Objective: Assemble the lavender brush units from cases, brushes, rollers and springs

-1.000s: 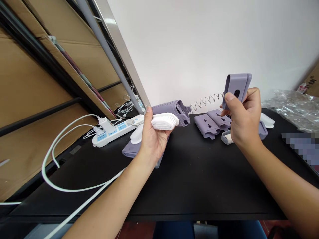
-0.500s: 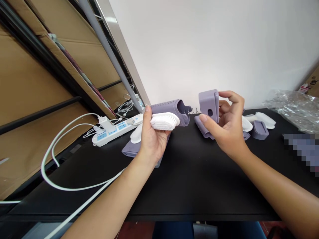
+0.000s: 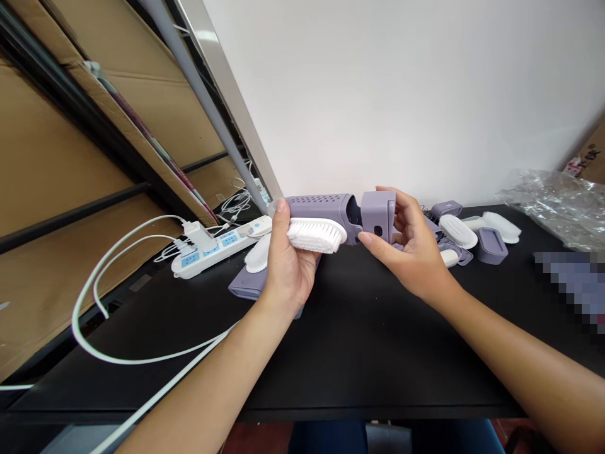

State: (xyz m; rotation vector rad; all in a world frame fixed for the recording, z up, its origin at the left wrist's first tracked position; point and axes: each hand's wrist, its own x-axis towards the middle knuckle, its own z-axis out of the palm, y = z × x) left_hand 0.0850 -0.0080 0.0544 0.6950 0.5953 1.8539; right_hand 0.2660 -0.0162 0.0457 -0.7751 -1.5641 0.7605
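In left hand (image 3: 288, 271): bristly white brush (image 3: 314, 233)

Both bare forearms reach forward from the near edge, converging toward centre. Left hand (image 3: 287, 268): palm turned right, thumb up, fingers curled in a firm grasp. Right hand (image 3: 410, 252): palm turned left, thumb and fingers pinching, wrist bent slightly inward.

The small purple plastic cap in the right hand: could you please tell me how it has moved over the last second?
The right hand brought the small purple plastic cap down and leftwards, from raised above the table to the open end of the long purple perforated brush body. The left hand kept gripping that white-bristled brush in much the same place. The white power strip stayed put.
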